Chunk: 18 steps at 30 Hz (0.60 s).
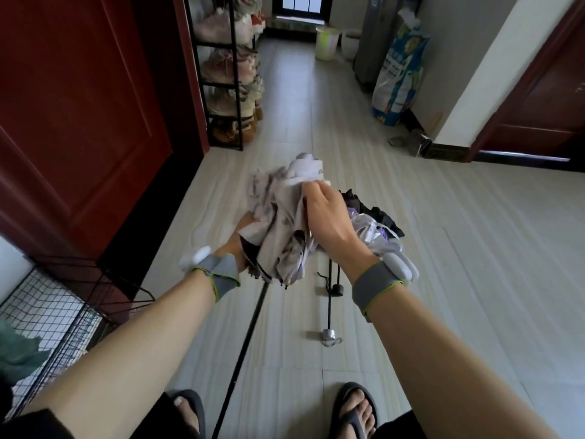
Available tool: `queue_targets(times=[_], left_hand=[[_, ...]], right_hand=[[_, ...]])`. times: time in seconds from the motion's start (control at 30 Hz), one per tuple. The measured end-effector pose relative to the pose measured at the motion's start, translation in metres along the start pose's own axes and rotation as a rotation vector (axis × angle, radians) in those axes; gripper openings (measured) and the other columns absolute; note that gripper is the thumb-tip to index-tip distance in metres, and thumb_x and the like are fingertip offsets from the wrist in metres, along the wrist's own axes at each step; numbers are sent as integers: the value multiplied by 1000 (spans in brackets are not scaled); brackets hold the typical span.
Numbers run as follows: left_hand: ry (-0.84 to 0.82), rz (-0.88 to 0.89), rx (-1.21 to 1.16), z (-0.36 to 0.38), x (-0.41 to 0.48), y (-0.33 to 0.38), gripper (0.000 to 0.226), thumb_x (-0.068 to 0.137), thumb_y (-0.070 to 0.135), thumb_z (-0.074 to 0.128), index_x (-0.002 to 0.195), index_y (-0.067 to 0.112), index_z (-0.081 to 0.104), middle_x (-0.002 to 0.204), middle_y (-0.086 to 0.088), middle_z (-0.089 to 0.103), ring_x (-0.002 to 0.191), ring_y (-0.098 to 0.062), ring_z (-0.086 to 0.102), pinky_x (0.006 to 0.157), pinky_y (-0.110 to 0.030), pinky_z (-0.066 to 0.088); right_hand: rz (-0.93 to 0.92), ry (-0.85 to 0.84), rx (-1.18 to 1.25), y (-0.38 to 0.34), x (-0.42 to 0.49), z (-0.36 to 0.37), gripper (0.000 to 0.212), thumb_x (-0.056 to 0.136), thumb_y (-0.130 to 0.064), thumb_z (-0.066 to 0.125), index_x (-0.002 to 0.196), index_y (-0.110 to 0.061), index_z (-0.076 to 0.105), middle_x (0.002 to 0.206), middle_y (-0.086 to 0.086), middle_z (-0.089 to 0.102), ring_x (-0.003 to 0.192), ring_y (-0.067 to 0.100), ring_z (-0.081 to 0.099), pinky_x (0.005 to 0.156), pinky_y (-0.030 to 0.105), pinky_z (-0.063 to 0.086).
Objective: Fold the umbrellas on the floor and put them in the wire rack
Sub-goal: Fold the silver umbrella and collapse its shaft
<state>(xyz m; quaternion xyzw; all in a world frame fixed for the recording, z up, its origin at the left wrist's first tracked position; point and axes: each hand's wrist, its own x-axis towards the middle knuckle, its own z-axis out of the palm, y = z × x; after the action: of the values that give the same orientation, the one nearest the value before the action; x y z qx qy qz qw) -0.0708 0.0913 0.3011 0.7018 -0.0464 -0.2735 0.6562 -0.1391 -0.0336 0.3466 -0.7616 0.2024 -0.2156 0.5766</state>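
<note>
A pale grey-lilac umbrella (281,223) with a crumpled canopy hangs in front of me, its long black shaft (243,346) running down toward my feet. My left hand (237,239) grips the bunched canopy from underneath, mostly hidden by cloth. My right hand (326,213) pinches a fold of the fabric near the top. On the floor behind lie a black umbrella (373,213) and a lilac-white one (376,239), both half collapsed, with their handles (330,334) toward me. The black wire rack (53,315) stands at the lower left.
A dark red door (79,128) and a black shoe shelf (228,74) line the left wall. At the far end stand a pale bin (326,42) and a printed sack (402,71). My feet in dark sandals (354,410) are on the grey tile floor (474,280).
</note>
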Motion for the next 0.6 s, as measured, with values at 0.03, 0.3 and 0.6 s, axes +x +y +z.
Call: queue_targets(times=[0.03,0.3,0.6], left_hand=[[-34,22,53,6,-4,-1,39,105,7,46,143,-2,43,138,-20,54,127,-37,55,88,-38,50],[526,-42,544,25,-3,10,35,105,30,32,130,7,37,133,-20,56,116,-39,56,103,-47,42],[36,441,706,23,-23,-13,53,93,40,61,137,23,38,121,-8,46,100,-32,59,81,-43,51]], right_hand=[[26,-24,30,0,-1,3,27,94,-31,47,71,-17,47,69,-3,45,72,14,44,70,34,37],[142,-55,195,3,-5,1,31,96,-28,52,66,-20,54,68,-2,55,74,21,54,76,36,45],[260,-35,107,17,-9,-1,75,56,-65,91,94,-4,71,89,8,79,87,25,77,85,50,62]])
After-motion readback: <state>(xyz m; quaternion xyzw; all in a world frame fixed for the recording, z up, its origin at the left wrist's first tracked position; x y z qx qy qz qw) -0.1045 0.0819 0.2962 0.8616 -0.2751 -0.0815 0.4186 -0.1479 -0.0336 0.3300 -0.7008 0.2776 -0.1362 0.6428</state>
